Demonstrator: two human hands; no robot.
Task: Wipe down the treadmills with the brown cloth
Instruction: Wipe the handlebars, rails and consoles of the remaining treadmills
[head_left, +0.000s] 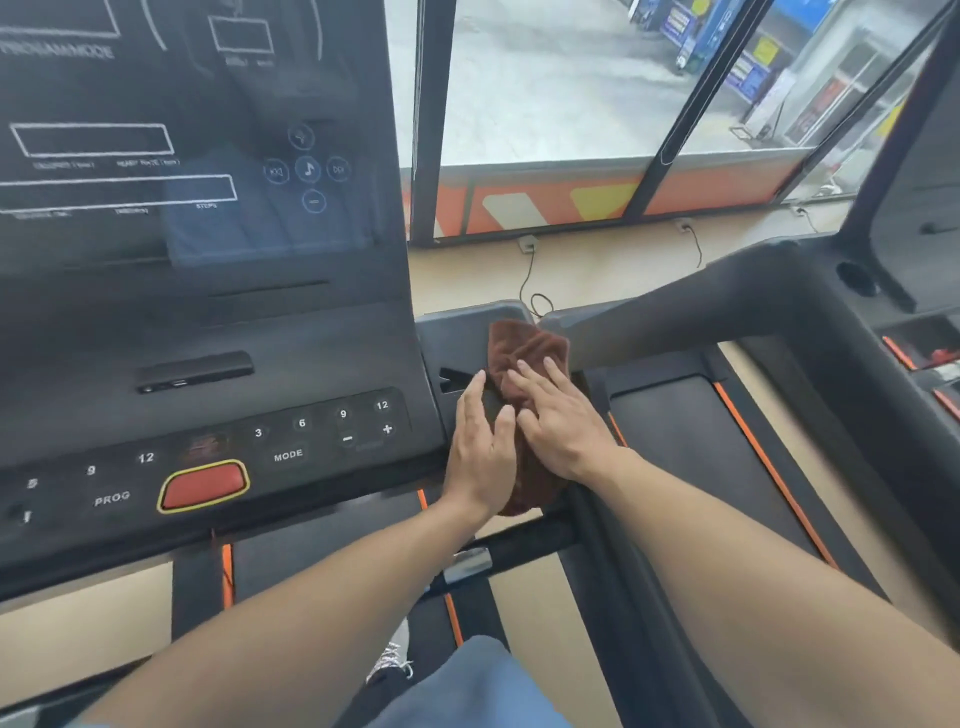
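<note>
Floor (597, 270): light tan, smooth. Large windows (561, 78) ahead, dark frames (431, 119), daylight coming through. Orange band with white and yellow shapes (545, 202) along window base. Outside: grey pavement, blue and yellow signboards (748, 67). Wall sockets (526, 244) low under windows, black cables (530, 291) trailing onto floor, one coiled. Red items on far right (940, 358), too blurred to identify.

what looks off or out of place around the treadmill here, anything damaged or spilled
Nothing stands out. The brown cloth lies bunched on the console's side tray under both hands, as wiping would leave it. No spill or damage shows. Cables trail loosely on the floor by the window.
</note>
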